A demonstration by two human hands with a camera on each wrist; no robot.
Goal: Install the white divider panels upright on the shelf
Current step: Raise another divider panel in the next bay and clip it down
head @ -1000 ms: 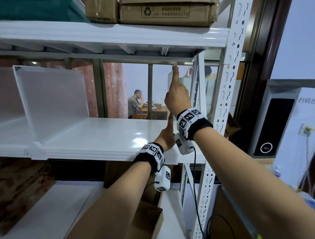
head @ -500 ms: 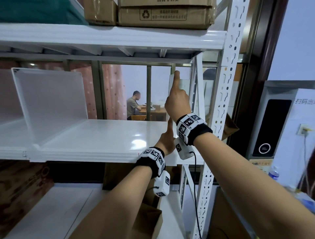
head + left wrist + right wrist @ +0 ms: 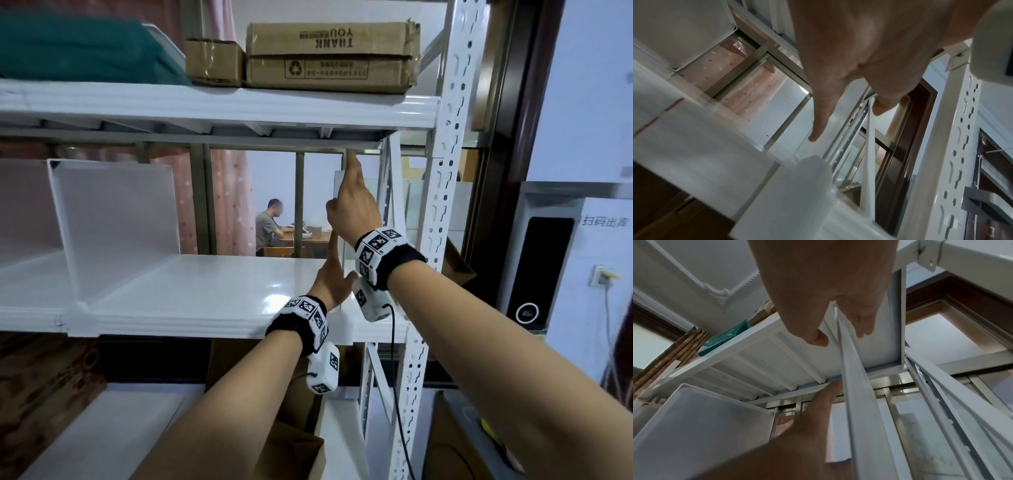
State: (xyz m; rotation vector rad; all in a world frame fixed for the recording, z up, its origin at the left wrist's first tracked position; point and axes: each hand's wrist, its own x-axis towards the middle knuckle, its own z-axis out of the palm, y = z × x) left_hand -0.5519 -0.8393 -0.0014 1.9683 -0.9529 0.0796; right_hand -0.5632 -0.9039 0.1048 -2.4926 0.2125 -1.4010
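Note:
A white divider panel (image 3: 339, 185) stands edge-on to me at the right end of the white shelf (image 3: 205, 291). My right hand (image 3: 346, 202) pinches its front edge (image 3: 855, 394) high up, thumb on the left face and fingers on the right. Its index finger points up to the underside of the upper shelf (image 3: 219, 106). Lower down, my left hand (image 3: 337, 270) steadies the panel, index finger (image 3: 818, 121) straight along its left face. The panel's white foot (image 3: 807, 175) sits on the shelf's front lip. Another divider (image 3: 120, 219) stands upright at the left.
The perforated white upright (image 3: 442, 171) and a slanted brace stand just right of the held panel. Cardboard boxes (image 3: 329, 58) and a green bundle (image 3: 85, 51) lie on the upper shelf. Behind the shelf, through a window, a person (image 3: 269, 226) sits at a desk.
My right index fingertip dipped slightly and is now back up at the top rail. My left hand stays at the panel's lower front edge. My head has tilted up a little.

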